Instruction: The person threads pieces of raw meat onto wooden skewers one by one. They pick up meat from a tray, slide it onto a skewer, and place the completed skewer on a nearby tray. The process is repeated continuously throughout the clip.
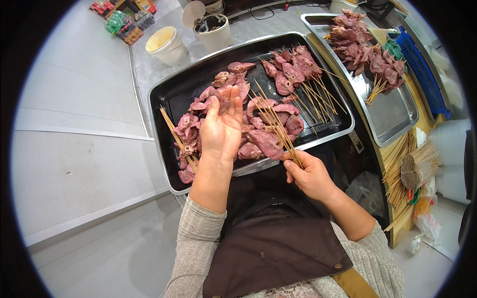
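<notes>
My right hand (307, 171) grips several bamboo skewers (274, 124) near their lower ends, their tips slanting up and left over the tray. A large slice of reddish-purple meat (264, 143) lies against these skewers; whether it is threaded on one is unclear. Palm up, my left hand (221, 128) is over the meat pile (240, 83), thumb apart from the fingers. Meat shows between thumb and fingers, but I cannot tell if it is held. Both hands are over a dark metal tray (179, 89). Threaded meat skewers (292, 70) lie at its far right.
Loose skewers (171, 128) rest along the tray's left side. To the right, a steel tray (395, 115) bears more meat skewers (367, 48). Near it are a skewer bundle (419, 165) and a blue plastic basket (421, 70). White buckets (167, 50) stand beyond, and a pale panel (85, 160) at left.
</notes>
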Motion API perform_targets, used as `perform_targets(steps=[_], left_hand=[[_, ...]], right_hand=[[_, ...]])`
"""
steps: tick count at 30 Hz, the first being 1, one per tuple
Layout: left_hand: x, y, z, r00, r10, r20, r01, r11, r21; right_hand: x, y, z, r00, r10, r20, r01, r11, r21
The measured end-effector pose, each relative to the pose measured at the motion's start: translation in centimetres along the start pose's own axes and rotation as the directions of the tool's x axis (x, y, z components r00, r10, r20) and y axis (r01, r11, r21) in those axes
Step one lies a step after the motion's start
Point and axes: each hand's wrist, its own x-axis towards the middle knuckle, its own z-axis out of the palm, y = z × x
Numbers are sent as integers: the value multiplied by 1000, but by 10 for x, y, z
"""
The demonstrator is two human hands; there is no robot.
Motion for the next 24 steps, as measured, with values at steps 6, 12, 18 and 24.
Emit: perform_targets(steps=[6,12,18,24], left_hand=[[-2,-2,2,999,41,4,-41,999,29],[-12,-16,13,993,111,31,-115,980,163],[-25,-34,25,986,169,6,-160,919,361],[-6,1,22,999,25,24,-33,904,427]], right_hand=[[2,-3,2,1000,8,6,-8,1000,21],[7,1,6,1000,9,4,-9,993,115],[9,2,10,1000,17,11,-18,984,180],[10,1,3,998,-37,-42,42,991,125]])
